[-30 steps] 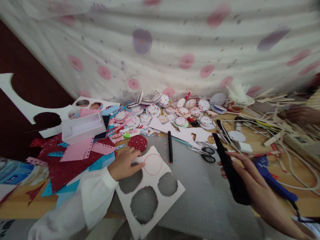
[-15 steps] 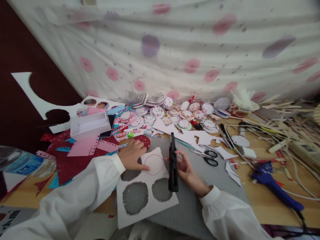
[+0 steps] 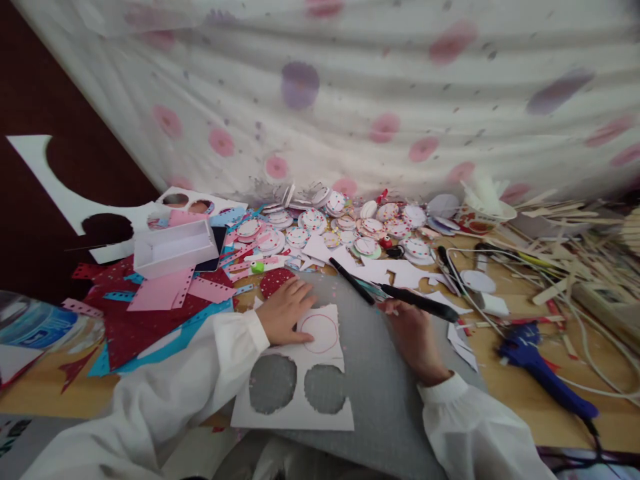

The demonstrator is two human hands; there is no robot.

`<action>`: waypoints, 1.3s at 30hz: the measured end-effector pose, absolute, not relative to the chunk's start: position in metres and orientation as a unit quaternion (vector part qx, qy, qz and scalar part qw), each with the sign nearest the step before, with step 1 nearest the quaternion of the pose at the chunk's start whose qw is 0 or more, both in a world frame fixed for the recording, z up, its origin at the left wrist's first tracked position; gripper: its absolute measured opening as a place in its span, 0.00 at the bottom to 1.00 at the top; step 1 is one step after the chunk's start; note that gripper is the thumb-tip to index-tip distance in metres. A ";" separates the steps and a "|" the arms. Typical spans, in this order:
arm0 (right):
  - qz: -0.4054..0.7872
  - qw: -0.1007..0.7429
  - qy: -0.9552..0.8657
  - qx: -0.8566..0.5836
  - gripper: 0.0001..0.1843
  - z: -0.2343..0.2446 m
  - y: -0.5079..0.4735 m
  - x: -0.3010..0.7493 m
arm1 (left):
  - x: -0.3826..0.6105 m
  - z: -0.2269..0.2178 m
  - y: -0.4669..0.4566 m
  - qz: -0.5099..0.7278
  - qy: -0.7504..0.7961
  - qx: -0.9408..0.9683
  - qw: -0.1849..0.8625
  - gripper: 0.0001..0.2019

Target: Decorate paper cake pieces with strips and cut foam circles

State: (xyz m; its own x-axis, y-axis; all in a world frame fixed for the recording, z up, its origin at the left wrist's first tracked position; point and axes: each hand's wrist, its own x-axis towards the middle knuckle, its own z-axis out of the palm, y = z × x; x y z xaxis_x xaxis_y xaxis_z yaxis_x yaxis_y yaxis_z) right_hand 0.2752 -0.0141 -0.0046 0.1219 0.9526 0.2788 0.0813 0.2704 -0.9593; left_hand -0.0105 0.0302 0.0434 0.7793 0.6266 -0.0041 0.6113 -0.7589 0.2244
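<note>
My left hand lies flat, fingers stretched, on a white card sheet with round holes cut in it. Its fingertips rest beside a red circle drawn on that sheet. My right hand is closed round a long black tool, which points right and away over the grey mat. A black marker pen lies just beyond it on the mat.
Several decorated paper discs are heaped at the back by the spotted curtain. A white box sits on pink and red paper scraps at left. A blue glue gun, cables and wooden sticks lie at right.
My right hand brought the black tool in from the right, held it upright by the sheet, then swung it to lie pointing right. The scissors are now hidden. My left hand stayed on the sheet.
</note>
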 end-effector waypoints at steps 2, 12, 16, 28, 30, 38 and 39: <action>0.436 0.609 -0.489 -0.446 0.22 0.003 -0.017 0.281 | 0.002 0.033 0.020 0.059 0.344 0.928 0.129 0.39; 0.580 0.648 -0.355 -0.344 0.19 0.016 0.010 0.254 | 0.033 0.001 0.004 0.044 0.374 0.908 0.182 0.49; 0.621 0.621 -0.311 -0.363 0.27 0.007 0.012 0.259 | 0.035 0.005 0.013 0.058 0.387 0.903 0.180 0.50; 0.601 0.574 -0.368 -0.416 0.20 0.014 0.001 0.268 | 0.025 0.002 0.026 0.072 0.369 0.908 0.184 0.51; 0.573 0.561 -0.411 -0.433 0.15 0.010 -0.001 0.271 | 0.022 0.002 0.028 0.069 0.370 0.908 0.186 0.52; 0.440 0.490 -0.560 -0.502 0.08 0.010 -0.004 0.273 | 0.022 0.001 0.028 0.062 0.370 0.909 0.184 0.53; 0.440 0.478 -0.572 -0.501 0.11 0.011 -0.004 0.273 | 0.022 0.001 0.028 0.062 0.370 0.908 0.184 0.53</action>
